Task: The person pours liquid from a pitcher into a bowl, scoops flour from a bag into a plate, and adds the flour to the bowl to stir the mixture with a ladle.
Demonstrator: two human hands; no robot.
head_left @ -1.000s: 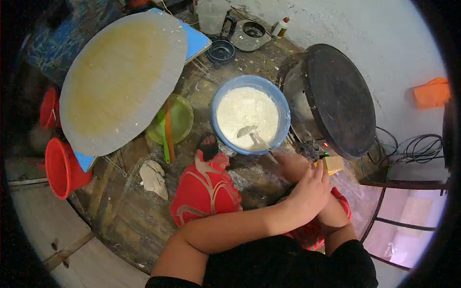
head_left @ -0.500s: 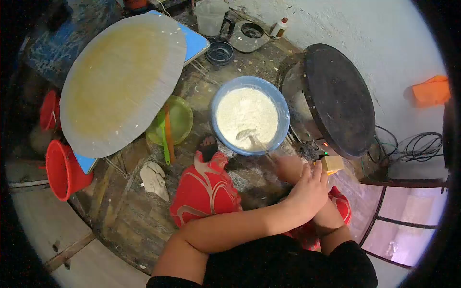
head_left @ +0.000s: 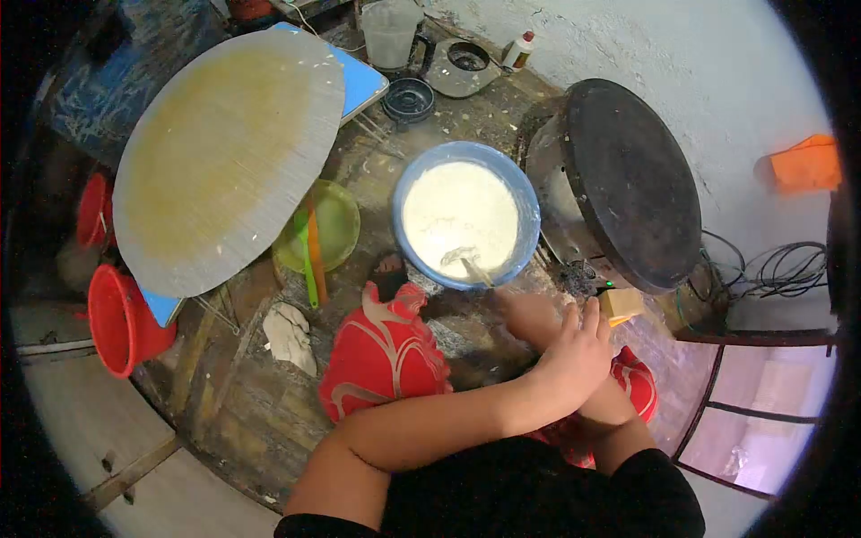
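A blue basin (head_left: pixel 403 232) holds a thick white batter or floury mix (head_left: pixel 459 208). A metal ladle (head_left: pixel 473 269) dips into it near the front rim, its handle slanting toward me. At the handle's end is my right hand (head_left: pixel 529 318), blurred and apparently closed on it; the fingers do not show clearly. My left arm crosses my body. My left hand (head_left: pixel 578 348) lies over my right forearm with its fingers stretched out, holding nothing. Just beyond those fingertips sits a small yellowish block (head_left: pixel 621 303).
A round black griddle (head_left: pixel 632 184) stands right of the basin. To the left, a wide pale round board (head_left: pixel 224 166) rests on a blue-edged table. Beneath are a green bowl (head_left: pixel 341 224), a crumpled cloth (head_left: pixel 289 336) and a red bucket (head_left: pixel 126 323). A blender jug (head_left: pixel 390 36) stands behind.
The mix looks smoother and whiter than before. My right hand and the ladle have shifted slightly. The red light by the griddle no longer shows; a green one does. My left hand stays in place.
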